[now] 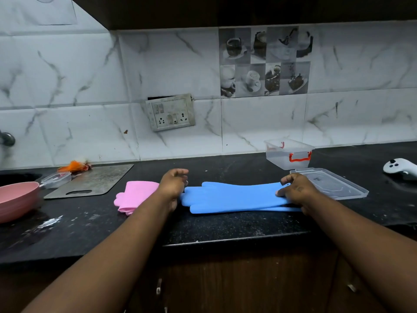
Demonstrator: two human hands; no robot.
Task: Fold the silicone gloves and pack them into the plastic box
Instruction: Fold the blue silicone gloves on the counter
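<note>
Two bare forearms reach over the front edge of the dark surface (225, 224). Right hand (297, 190) holds the cuff end of the blue gloves (230, 197), its fingers curled over the edge. Left hand (172, 184) sits at the gloves' fingertip end with fingers curled; whether they pinch the silicone cannot be told. Stacked, the blue gloves lie flat and stretched between both hands. Folded pink gloves (135, 195) rest just left of the left wrist. Farther back on the right lies the clear lid (329, 182), and behind it the open plastic box (287, 154) stands near the tiled wall.
</note>
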